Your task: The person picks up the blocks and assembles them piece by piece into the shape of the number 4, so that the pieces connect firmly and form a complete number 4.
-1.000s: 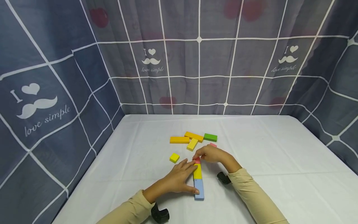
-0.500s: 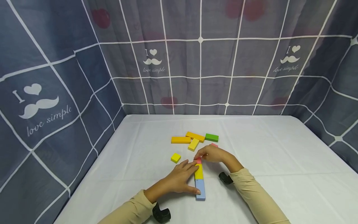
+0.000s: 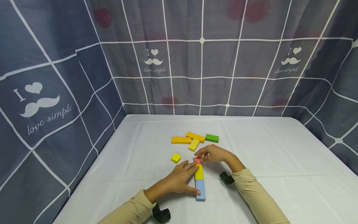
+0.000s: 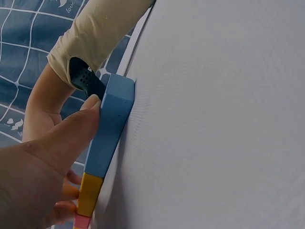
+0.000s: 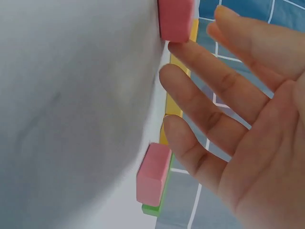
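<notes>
Three blocks stand end to end in a row: a blue block [image 3: 200,190] nearest me, a yellow block [image 3: 199,173] in the middle and a pink block [image 3: 197,161] at the far end. My left hand [image 3: 179,179] lies along the row's left side, fingers spread. Its thumb rests on the blue block [image 4: 112,129], while its fingertips touch the yellow block [image 4: 89,194]. Over the far end is my right hand [image 3: 213,154], fingers loosely extended. In the right wrist view, one fingertip is right at the end of the pink block [image 5: 175,21], not wrapped round it.
A small yellow cube [image 3: 176,158] lies left of the row. Beyond are two orange blocks [image 3: 181,140], a yellow block [image 3: 194,145] and a green block [image 3: 212,138]. Another pink block [image 5: 152,176] is mostly hidden behind my right hand in the head view. White cloth [image 3: 260,149] covers the table.
My right fingers have loosened from the pink block and lifted slightly, showing more of it. The left hand keeps its place on the row. The head view has shifted slightly.
</notes>
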`<state>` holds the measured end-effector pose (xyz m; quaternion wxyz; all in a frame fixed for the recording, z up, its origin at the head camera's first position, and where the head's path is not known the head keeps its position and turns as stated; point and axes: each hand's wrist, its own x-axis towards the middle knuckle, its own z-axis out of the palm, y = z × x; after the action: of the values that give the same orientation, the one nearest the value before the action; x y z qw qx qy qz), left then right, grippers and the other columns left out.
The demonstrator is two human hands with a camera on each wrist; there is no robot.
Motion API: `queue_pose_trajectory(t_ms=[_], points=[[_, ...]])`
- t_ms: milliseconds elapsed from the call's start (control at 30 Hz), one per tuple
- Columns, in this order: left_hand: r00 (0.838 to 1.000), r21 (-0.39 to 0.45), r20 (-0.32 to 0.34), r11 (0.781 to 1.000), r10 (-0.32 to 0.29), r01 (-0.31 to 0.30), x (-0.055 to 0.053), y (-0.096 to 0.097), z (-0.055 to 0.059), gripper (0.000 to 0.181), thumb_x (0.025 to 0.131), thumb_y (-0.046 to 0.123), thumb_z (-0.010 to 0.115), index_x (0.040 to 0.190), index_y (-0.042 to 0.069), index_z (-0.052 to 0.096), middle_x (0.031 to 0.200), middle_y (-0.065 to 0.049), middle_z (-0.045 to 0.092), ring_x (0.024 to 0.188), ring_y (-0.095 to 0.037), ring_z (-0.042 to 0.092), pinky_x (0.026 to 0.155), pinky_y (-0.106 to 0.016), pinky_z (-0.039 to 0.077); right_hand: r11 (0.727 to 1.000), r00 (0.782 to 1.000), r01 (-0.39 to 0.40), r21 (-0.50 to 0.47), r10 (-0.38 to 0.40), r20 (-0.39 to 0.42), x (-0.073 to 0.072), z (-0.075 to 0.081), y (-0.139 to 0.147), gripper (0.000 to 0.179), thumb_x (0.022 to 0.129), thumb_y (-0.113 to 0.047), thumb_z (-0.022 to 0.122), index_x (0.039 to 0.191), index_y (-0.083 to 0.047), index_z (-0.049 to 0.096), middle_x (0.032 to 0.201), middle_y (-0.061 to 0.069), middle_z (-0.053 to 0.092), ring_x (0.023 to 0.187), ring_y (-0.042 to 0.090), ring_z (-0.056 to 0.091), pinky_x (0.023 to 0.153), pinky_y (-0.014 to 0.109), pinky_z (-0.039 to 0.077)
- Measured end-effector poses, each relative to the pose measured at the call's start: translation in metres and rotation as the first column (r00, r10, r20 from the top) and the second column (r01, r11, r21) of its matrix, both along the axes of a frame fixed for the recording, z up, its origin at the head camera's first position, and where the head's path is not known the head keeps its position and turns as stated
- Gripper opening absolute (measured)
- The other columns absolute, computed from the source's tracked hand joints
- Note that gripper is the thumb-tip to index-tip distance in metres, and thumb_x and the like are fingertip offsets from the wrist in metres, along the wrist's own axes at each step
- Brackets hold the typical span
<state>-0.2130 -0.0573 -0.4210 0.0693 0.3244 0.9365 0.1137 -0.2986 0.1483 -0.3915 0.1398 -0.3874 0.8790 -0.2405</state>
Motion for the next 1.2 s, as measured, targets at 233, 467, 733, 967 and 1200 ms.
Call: queue_pose_trajectory(t_ms=[233,467,733,967,1200], points=[[1.000,0.002,-0.011,1.000,-0.005,0.005,0.000,-0.001,0.000,0.090,0.069,0.067,0.061,0.140,0.018,0.036,0.150,0.001,0.026,0.136,-0.033,0.025,0.106,-0.050,0.028,0.992,0.990,0.118,-0.044,-0.121,-0.078,-0.006,0.002,0.005,0.044,0.087,-0.020,0.062,0.127,-0.005,0.052,0.111,0.012,0.065,0.096,0.026,0.061,0.081,0.038,0.049],[1.000,-0.005,-0.016,1.000,0.007,-0.007,0.000,-0.002,0.001,0.090,0.068,0.069,0.061,0.140,0.020,0.036,0.150,0.002,0.026,0.136,-0.031,0.025,0.106,-0.049,0.028,0.967,0.951,0.232,-0.110,-0.249,-0.183,-0.018,-0.001,0.014,0.055,0.084,-0.017,0.065,0.132,0.000,0.045,0.129,0.023,0.051,0.108,0.036,0.054,0.094,0.049,0.042],[1.000,0.002,0.007,1.000,-0.001,0.001,0.001,-0.002,0.000,0.089,0.069,0.069,0.060,0.140,0.021,0.035,0.150,0.003,0.025,0.136,-0.031,0.025,0.106,-0.050,0.027,0.914,0.896,0.406,-0.011,-0.400,-0.192,-0.024,-0.006,0.037,0.058,0.088,-0.022,0.059,0.138,-0.002,0.037,0.141,0.031,0.029,0.124,0.052,0.033,0.097,0.064,0.029],[1.000,-0.008,0.014,1.000,0.005,-0.005,0.003,-0.001,-0.001,0.090,0.069,0.070,0.058,0.141,0.021,0.035,0.151,0.004,0.024,0.136,-0.030,0.025,0.106,-0.050,0.027,0.913,0.915,0.391,0.115,-0.371,-0.161,-0.024,-0.009,0.049,0.053,0.092,-0.030,0.051,0.135,0.000,0.041,0.142,0.027,0.031,0.126,0.049,0.032,0.099,0.061,0.029],[1.000,-0.008,0.012,1.000,0.006,-0.006,0.002,-0.001,-0.001,0.092,0.068,0.070,0.059,0.141,0.021,0.034,0.151,0.004,0.023,0.136,-0.030,0.025,0.106,-0.049,0.028,0.886,0.898,0.440,0.147,-0.431,-0.093,-0.022,-0.003,0.060,0.048,0.092,-0.030,0.052,0.128,0.001,0.049,0.140,0.026,0.036,0.127,0.046,0.033,0.101,0.058,0.029]])
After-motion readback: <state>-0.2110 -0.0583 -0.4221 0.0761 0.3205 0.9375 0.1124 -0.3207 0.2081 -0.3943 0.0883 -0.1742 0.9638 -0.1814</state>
